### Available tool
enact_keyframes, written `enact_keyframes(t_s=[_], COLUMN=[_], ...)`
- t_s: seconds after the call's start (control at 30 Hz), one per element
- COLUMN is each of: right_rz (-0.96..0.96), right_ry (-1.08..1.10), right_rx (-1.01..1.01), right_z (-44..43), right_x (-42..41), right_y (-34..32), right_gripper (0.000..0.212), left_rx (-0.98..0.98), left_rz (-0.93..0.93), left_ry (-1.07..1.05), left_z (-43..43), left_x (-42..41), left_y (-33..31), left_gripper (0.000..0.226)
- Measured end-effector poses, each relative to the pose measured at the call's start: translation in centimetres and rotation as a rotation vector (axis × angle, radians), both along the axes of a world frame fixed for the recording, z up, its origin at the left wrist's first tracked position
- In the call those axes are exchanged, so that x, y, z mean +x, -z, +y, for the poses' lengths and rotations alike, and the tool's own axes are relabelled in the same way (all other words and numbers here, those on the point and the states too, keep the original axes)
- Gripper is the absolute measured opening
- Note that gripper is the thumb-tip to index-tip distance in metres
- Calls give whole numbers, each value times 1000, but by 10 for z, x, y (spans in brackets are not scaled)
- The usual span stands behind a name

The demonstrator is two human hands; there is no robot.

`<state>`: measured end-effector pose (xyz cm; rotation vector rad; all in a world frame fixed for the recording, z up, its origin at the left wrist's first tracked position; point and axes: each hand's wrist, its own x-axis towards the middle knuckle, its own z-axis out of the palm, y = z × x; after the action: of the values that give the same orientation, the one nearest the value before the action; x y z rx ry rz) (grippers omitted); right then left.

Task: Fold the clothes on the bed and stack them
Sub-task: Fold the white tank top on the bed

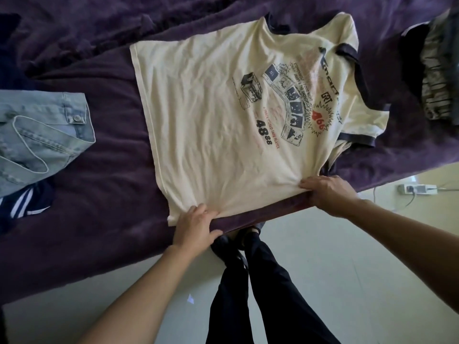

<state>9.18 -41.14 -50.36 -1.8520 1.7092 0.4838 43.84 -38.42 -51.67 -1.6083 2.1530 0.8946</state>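
A cream T-shirt (pixel 208 115) with dark trim and a printed front lies spread flat on the purple bedspread (pixel 106 155), its collar toward the far right. My left hand (pixel 195 225) grips the shirt's near side edge close to the hem corner. My right hand (pixel 330 194) grips the same edge further right, below the sleeve. Both hands pinch the fabric at the bed's front edge.
A light blue denim garment (pixel 37 135) lies at the left, over a dark garment with white stripes (pixel 24 202). A dark patterned pile of clothes (pixel 434 78) sits at the far right. A power strip (pixel 417 188) lies on the pale floor beside my legs.
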Motion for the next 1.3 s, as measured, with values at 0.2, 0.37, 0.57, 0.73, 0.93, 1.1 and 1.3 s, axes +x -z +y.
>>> enact_keyframes(t_s=[0.2,0.37,0.57,0.73,0.93,1.1,1.3], right_rz=[-86,54,-130,-179,-189,-183,-149], right_ry=[174,64,202,132,157,169,115], right_rx=[76,40,-261,-450,-460,-403,-470], right_z=[-11,-20,-87,-191,-346,-439,-460], right_x=[-23,-18,-20,-2,21,26,16], right_y=[-18,-30,-72,-96,-75,-21,26], right_gripper=[19,15,12,17,24,25,35], left_rx=[70,0,-205,-402,-502,-516,-602], left_rz=[240,183,222,246,91,-33,-249], left_ry=[-390,-377,-410,-575,-775,-936,-747], left_z=[-2,-14,-68,-164,-295,-394,-417], left_x=[31,40,64,81,89,83,27], left_y=[5,-20,-53,-72,-70,-42,5], left_gripper=[22,19,9,15,19,26,34])
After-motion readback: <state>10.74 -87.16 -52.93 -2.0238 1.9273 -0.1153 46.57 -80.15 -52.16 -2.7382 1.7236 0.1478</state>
